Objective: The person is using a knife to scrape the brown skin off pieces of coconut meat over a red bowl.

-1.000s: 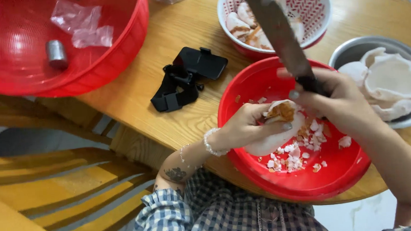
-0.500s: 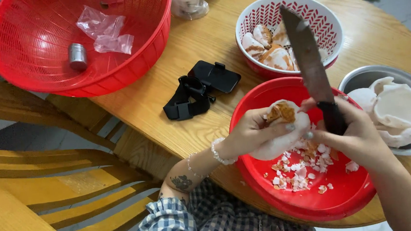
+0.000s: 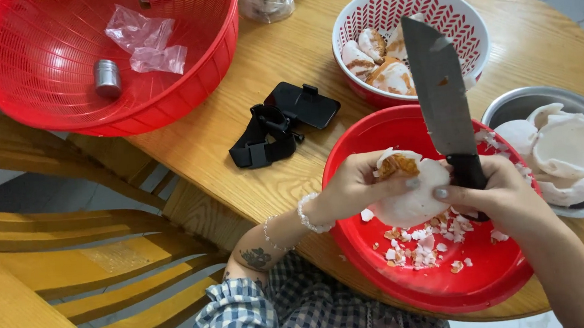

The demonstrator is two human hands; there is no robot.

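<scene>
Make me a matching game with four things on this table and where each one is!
Things:
1. knife
2. small metal can
3. black strap holder
4. peeled white pieces

Places:
A. in the big red basket
B. in the metal bowl
C. in the right hand
D. lying on the bare wooden table

Pairs: 1-C, 2-A, 3-D, 4-B

I see a home dining or kitchen area. A round wooden table (image 3: 251, 153) stands with wooden chairs (image 3: 62, 266) beside it on a pale tiled floor. On the table I see plastic bowls (image 3: 441, 283), a red basket (image 3: 64, 83) and a metal bowl (image 3: 505, 107) with food pieces, ordinary household things.
</scene>
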